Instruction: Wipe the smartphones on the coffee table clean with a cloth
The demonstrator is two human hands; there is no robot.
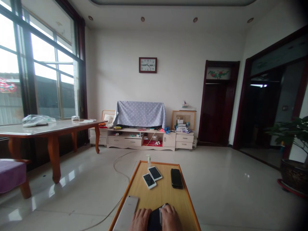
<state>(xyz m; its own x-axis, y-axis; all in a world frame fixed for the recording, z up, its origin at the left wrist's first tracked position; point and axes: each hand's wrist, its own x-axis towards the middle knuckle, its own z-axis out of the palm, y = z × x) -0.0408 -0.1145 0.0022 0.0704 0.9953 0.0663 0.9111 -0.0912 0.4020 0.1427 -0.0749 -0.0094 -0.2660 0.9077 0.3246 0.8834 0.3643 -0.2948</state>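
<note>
Both hands sat at the bottom edge of the view, over the near end of a low wooden desk (166, 195) with an orange rim. Left hand (141, 220) and right hand (171, 218) were on either side of a dark smartphone (154, 221), its lower part cut off by the frame. Grip looked clamped on the phone from both sides, fingers mostly hidden. A pale sliver (160, 215) showed by the right hand, too small to tell what it was.

A white tablet (126, 213) lay along the desk's left edge, just beside the left hand. Further up, two white smartphones (149, 180) (155, 173) sat touching, screens up, and a black smartphone (176, 178) lay apart from them near the right edge. A pump bottle (149, 160) stood upright at the far end.

A white cable (117, 166) ran across the tiled floor left of the desk. Beyond were a long wooden desk (53, 128) with a plastic bag (37, 120) on it, a cream TV cabinet (141, 141) under a dotted cloth (139, 114), a wall clock (147, 64) and a potted plant (292, 131).
</note>
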